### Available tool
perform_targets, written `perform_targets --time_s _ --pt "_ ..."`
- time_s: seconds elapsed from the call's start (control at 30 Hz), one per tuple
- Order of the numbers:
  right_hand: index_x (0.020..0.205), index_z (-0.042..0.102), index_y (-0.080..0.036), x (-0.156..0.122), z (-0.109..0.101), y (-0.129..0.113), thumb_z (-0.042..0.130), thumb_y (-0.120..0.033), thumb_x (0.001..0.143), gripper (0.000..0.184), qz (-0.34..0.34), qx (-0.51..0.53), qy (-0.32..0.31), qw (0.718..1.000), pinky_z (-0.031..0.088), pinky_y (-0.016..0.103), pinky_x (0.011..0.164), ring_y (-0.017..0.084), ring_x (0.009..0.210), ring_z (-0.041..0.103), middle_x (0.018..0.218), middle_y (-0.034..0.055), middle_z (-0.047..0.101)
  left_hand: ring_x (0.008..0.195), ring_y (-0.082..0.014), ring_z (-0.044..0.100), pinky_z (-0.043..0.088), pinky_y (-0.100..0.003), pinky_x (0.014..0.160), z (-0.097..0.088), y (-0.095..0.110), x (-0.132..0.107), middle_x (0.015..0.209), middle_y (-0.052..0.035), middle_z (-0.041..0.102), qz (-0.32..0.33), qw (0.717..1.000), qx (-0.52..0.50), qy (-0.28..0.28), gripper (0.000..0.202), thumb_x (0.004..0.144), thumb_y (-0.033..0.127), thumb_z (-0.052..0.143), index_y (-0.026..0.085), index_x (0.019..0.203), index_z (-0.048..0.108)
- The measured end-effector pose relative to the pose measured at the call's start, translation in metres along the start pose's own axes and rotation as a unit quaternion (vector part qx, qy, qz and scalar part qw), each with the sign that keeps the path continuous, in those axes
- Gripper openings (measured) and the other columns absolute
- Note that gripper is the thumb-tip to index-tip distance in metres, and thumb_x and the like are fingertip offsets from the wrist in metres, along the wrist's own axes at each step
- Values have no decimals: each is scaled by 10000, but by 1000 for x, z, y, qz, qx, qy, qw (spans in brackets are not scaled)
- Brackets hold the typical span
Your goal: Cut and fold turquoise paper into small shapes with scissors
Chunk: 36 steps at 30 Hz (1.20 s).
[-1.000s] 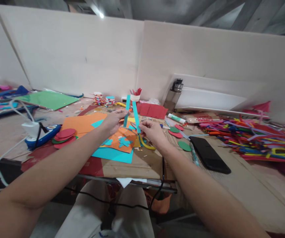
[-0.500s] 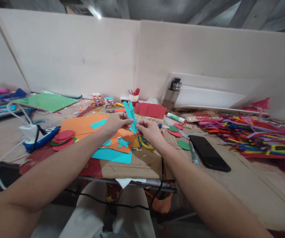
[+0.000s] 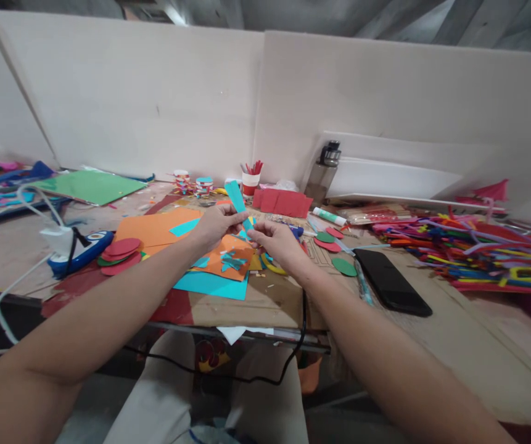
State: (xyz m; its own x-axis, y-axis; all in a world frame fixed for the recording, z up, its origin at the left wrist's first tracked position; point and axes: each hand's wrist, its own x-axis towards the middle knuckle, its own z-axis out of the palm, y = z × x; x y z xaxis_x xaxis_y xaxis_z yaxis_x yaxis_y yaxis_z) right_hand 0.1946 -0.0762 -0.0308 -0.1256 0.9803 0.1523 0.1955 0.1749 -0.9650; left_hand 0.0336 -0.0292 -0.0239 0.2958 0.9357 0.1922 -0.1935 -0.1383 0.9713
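Between my two hands a turquoise paper strip (image 3: pixel 235 197) is held up above the table, slanting up and to the left. My left hand (image 3: pixel 216 225) pinches it near its middle, fingers closed. Lower down, my right hand (image 3: pixel 272 237) grips its bottom end between thumb and fingers. Beneath my hands lies orange paper (image 3: pixel 195 250) with small turquoise cut pieces (image 3: pixel 232 261) on it. A larger turquoise sheet (image 3: pixel 214 286) sticks out from under the orange. Yellow-handled scissors (image 3: pixel 274 266) are partly hidden behind my right hand.
A black phone (image 3: pixel 392 282), a glue stick (image 3: pixel 329 216) and green and red paper circles (image 3: pixel 326 245) lie to the right. Farther right is a pile of pipe cleaners (image 3: pixel 487 253). A bottle (image 3: pixel 323 176) stands at the back. At left are red circles (image 3: pixel 121 248) and a blue power strip (image 3: pixel 80 253).
Two turquoise lengths stood apart at the top before; now they lie together as one band tilted left. Both hands stay close together, and the view has shifted slightly.
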Motion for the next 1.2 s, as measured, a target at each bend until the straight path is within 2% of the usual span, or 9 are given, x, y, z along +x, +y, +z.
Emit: perform_targets --time_s 0.2,0.53,0.87,1.03,1.2 --pt "697 591 -167 -1 -1 2 648 -211 782 112 -5 -40 16 999 457 215 525 90 508 555 601 -18 606 497 -70 508 412 -229 531 -1 -2 0 578 22 575 19 1000 19 -10 288 668 354 800 141 700 608" --pt "710 608 -162 0 0 4 602 -188 808 101 3 -42 14 999 465 194 515 77 501 554 592 -19 614 524 -70 486 378 -238 550 -1 -3 1 598 16 570 46 998 51 -5 265 667 361 795 142 683 646" --pt "697 581 -171 2 0 8 566 -172 790 95 -19 -53 23 998 467 211 508 88 494 557 594 -22 601 519 -64 497 376 -220 541 6 1 -3 576 29 540 24 999 -36 -9 289 654 339 807 142 647 596" --pt "686 581 -173 1 2 4 587 -173 769 84 3 -21 29 999 464 205 498 88 487 558 571 -33 594 514 -62 501 387 -217 533 4 -1 -3 587 27 552 19 999 -32 -12 296 666 352 811 142 668 603" --pt "670 588 -165 -1 4 0 597 -166 765 96 11 -12 46 999 454 199 484 82 471 546 550 -31 589 531 -70 524 410 -218 545 4 1 -5 593 12 584 -24 999 -26 -39 283 646 324 827 134 676 620"
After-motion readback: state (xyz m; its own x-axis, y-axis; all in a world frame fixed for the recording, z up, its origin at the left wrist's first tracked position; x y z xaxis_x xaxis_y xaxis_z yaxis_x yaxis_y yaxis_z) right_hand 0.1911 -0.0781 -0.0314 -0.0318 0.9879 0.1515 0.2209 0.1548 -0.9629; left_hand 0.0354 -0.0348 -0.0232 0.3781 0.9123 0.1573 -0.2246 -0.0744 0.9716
